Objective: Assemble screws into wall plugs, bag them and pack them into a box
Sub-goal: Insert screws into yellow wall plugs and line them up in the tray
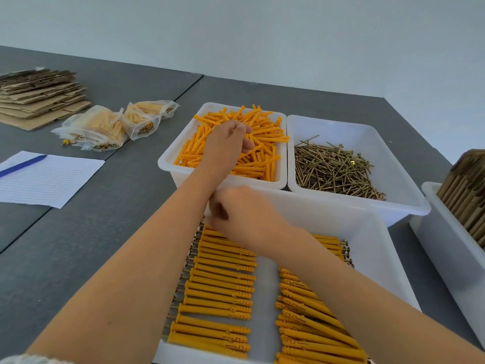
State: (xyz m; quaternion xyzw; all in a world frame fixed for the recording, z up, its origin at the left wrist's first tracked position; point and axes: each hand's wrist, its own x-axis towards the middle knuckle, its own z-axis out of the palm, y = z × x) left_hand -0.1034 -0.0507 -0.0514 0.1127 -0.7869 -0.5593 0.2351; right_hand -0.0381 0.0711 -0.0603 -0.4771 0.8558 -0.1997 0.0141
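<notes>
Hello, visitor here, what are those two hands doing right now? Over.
Left hand reaching into the loose orange plugs, grip unclear. Right hand over the assembled plugs in the near tray, blurred. Screws untouched. Nothing in the way.

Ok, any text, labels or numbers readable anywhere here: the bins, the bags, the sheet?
None can be read.
Lined sheet: only ruled lines, no writing visible.
Bags: no label visible.
White bins: no marking.
Flat cardboard stack: no print visible.
Wall plugs: moulded slots, no characters.
</notes>
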